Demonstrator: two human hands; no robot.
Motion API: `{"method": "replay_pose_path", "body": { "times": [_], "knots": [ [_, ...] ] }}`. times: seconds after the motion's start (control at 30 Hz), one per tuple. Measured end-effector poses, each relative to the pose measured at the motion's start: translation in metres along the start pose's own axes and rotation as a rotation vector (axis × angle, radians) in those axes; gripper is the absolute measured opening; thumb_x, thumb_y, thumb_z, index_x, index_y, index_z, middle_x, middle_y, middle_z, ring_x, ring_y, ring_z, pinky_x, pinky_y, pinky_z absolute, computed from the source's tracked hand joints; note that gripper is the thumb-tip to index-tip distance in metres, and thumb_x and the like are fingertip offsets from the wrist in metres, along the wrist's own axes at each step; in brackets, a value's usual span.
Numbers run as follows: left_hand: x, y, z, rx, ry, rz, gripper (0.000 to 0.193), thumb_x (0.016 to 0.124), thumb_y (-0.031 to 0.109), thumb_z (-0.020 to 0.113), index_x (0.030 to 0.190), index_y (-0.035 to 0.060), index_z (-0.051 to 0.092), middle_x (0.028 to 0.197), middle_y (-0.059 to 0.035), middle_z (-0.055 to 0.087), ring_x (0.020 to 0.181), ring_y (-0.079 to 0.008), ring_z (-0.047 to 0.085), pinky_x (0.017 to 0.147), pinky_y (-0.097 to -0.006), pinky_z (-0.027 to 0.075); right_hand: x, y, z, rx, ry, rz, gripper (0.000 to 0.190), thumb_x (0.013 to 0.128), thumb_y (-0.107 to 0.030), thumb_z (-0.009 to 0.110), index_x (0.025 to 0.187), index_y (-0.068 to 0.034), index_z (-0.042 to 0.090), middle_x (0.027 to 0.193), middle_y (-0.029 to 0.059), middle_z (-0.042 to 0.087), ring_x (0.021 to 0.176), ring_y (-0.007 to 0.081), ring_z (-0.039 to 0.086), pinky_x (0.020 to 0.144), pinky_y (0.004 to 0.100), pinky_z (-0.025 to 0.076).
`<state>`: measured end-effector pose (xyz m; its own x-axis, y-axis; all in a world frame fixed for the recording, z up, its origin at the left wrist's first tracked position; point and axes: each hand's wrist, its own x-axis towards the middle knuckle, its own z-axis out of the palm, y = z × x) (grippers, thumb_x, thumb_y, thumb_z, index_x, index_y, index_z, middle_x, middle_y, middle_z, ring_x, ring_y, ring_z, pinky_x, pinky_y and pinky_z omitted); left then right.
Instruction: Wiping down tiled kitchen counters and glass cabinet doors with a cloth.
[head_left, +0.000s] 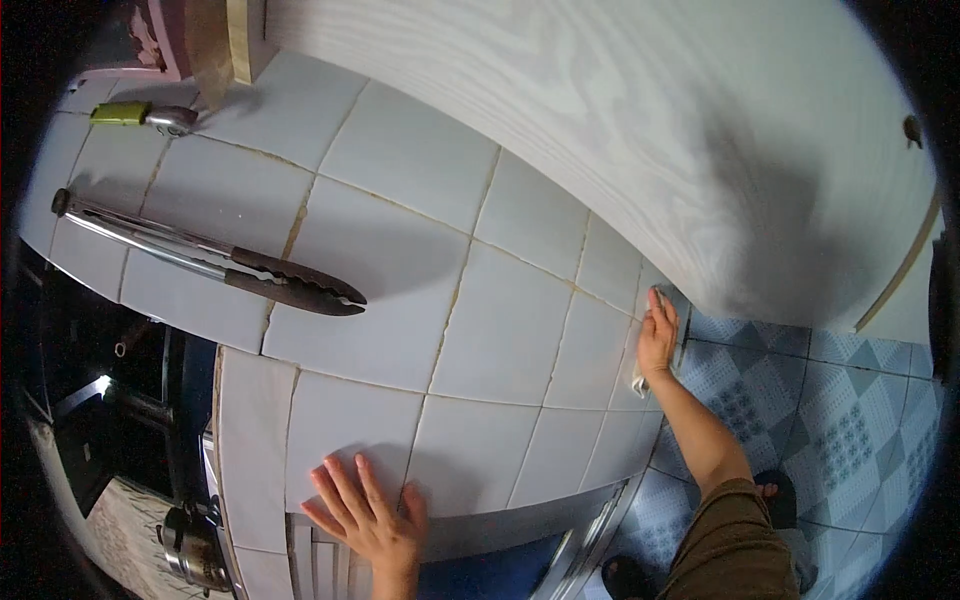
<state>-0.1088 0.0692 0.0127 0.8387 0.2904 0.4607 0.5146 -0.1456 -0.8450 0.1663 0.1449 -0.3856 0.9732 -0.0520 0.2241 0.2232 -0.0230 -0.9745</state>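
Observation:
My left hand (371, 510) rests with spread fingers near the front edge of the white tiled counter (491, 330), holding nothing. Over at the counter's far right end, my right hand (658, 334) presses on a pale cloth (640, 384), mostly hidden under the palm and fingers. A pair of metal tongs with dark tips (292, 283) lies on the tiles to the left, beyond my left hand. Farther back at the upper left is a peeler-like utensil with a green handle (120, 113); its exact kind is unclear.
A white wood-grain panel (570, 97) rises along the back and right of the counter. A pink-framed object (171, 45) stands at the upper left. At the lower left a metal pot (193, 551) sits below counter level. Patterned blue tiles (840, 420) cover the floor.

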Motion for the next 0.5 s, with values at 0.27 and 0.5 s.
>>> {"method": "replay_pose_path", "body": {
  "times": [0.27,0.5],
  "knots": [
    [0.001,0.001,0.003,0.023,0.045,0.018,0.059,0.095,0.041,0.039,0.141,0.0033,0.039,0.147,-0.0236,0.033,0.14,-0.0416,0.025,0.112,-0.0601,0.01,0.05,0.04,0.001,0.096,-0.257,0.322,0.042,0.086,-0.003,0.048,0.127,-0.007,0.056,0.13,0.0196,0.052,0.113,0.0357,0.052,0.095,0.0391,0.043],
    [-0.002,-0.001,0.004,0.031,0.042,0.003,0.06,0.095,0.042,0.04,0.141,0.004,0.039,0.148,-0.0235,0.032,0.14,-0.042,0.025,0.112,-0.0602,0.01,0.039,-0.026,-0.001,0.028,-0.106,-0.214,0.047,0.087,-0.004,0.047,0.134,-0.003,0.048,0.133,0.0222,0.049,0.116,0.0394,0.05,0.098,0.0434,0.039]
  ]
}}
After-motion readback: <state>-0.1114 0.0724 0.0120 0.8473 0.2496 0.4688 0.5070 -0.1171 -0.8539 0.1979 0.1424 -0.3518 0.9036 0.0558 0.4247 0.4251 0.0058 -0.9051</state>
